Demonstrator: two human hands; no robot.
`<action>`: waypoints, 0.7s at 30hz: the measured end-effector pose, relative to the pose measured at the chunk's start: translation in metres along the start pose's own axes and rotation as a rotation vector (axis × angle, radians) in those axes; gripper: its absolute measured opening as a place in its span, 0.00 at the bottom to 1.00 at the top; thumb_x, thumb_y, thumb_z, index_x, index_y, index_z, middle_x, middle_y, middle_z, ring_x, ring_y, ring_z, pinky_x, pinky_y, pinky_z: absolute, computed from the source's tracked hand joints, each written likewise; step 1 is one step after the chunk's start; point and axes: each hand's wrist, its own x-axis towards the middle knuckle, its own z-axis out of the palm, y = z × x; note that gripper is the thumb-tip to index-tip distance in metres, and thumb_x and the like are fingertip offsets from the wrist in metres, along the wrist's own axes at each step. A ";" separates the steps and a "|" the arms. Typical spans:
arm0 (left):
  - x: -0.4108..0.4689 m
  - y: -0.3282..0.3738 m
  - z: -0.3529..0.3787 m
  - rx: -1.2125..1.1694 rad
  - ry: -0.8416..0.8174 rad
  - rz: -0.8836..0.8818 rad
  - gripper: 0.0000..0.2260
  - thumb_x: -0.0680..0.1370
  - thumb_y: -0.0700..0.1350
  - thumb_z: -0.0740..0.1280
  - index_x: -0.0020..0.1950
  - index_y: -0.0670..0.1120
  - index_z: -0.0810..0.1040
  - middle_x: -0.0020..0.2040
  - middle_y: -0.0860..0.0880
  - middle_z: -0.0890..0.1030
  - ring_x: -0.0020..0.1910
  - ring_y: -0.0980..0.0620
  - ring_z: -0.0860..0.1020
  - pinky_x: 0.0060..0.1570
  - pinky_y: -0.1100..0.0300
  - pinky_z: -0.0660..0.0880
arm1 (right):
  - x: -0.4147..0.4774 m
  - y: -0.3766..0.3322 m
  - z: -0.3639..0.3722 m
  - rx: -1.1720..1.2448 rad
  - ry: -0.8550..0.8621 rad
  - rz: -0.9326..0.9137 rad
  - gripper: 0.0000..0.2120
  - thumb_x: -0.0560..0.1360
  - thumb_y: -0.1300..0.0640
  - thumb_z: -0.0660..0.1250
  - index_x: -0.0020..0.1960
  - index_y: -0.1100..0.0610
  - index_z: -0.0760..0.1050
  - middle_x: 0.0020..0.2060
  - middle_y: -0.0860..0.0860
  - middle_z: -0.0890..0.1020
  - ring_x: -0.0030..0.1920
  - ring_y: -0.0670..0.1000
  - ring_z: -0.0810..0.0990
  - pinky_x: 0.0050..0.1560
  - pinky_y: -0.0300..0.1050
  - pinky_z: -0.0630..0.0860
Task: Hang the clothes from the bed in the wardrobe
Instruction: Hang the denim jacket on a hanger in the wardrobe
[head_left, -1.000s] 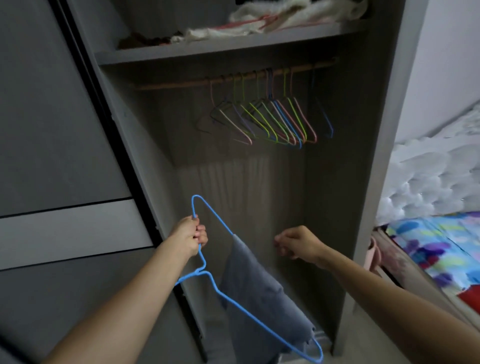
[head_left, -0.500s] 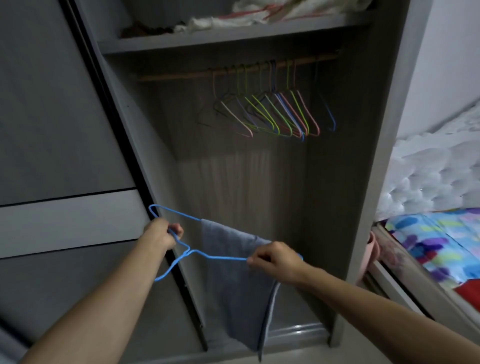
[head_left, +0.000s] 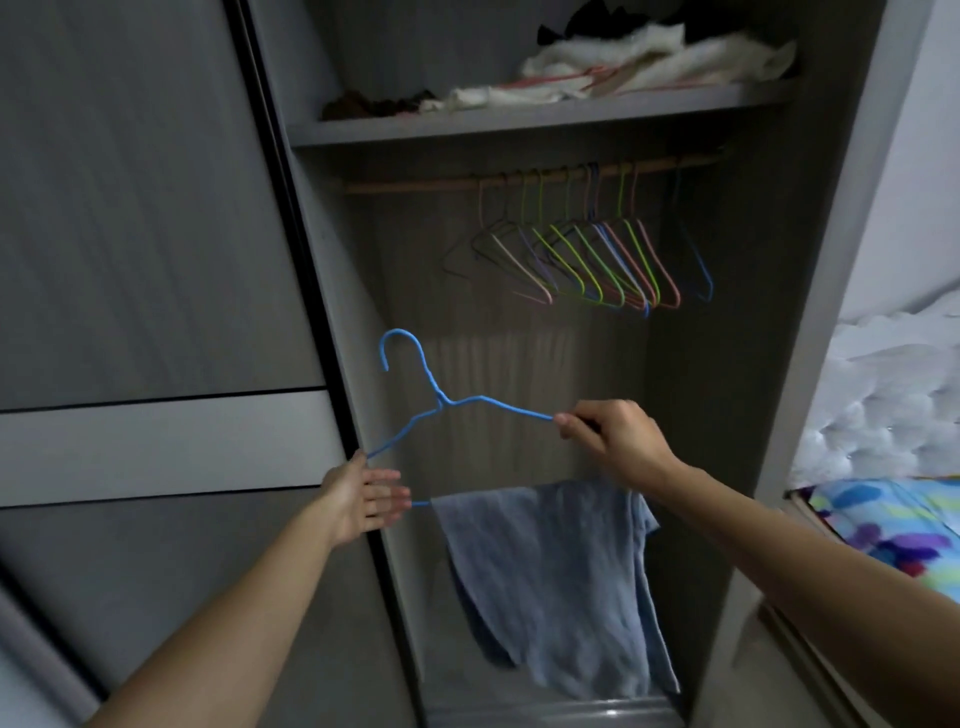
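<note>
A blue wire hanger (head_left: 436, 402) stands upright in front of the open wardrobe, hook at the top. A grey-blue cloth (head_left: 550, 582) is draped over its bottom bar and hangs down. My right hand (head_left: 613, 434) pinches the hanger's right shoulder. My left hand (head_left: 363, 496) is at the hanger's left corner with its fingers straight, touching the wire. Above, the wooden rail (head_left: 524, 179) carries several empty coloured hangers (head_left: 587, 260).
The sliding door (head_left: 145, 312) fills the left side. A shelf (head_left: 540, 117) above the rail holds crumpled white and dark cloth. At the right stand the wardrobe's side panel (head_left: 810, 364) and the bed (head_left: 893, 514) with a patterned sheet and white bedding.
The hanger has turned from lying flat to upright and has risen. My right hand moved up to its right shoulder; my left hand let go of the neck and now touches the left corner.
</note>
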 end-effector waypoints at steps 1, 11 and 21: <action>0.000 -0.007 0.007 0.005 0.001 0.016 0.29 0.82 0.61 0.47 0.49 0.39 0.75 0.41 0.37 0.80 0.39 0.42 0.80 0.43 0.53 0.73 | -0.001 0.000 -0.001 0.022 -0.012 0.024 0.16 0.79 0.43 0.61 0.39 0.50 0.78 0.26 0.47 0.73 0.31 0.46 0.72 0.32 0.45 0.66; -0.031 -0.073 0.087 0.248 0.572 0.745 0.25 0.69 0.47 0.77 0.58 0.41 0.67 0.56 0.42 0.72 0.52 0.44 0.74 0.54 0.49 0.74 | 0.002 -0.004 -0.009 0.303 0.018 0.170 0.19 0.78 0.42 0.63 0.37 0.54 0.81 0.23 0.46 0.71 0.28 0.46 0.69 0.33 0.44 0.67; -0.047 -0.053 0.105 0.074 0.342 0.535 0.21 0.69 0.48 0.77 0.53 0.38 0.75 0.46 0.43 0.81 0.44 0.43 0.81 0.46 0.53 0.78 | 0.011 -0.006 -0.044 0.419 0.131 0.144 0.18 0.78 0.45 0.64 0.38 0.55 0.82 0.25 0.47 0.73 0.28 0.45 0.70 0.33 0.44 0.68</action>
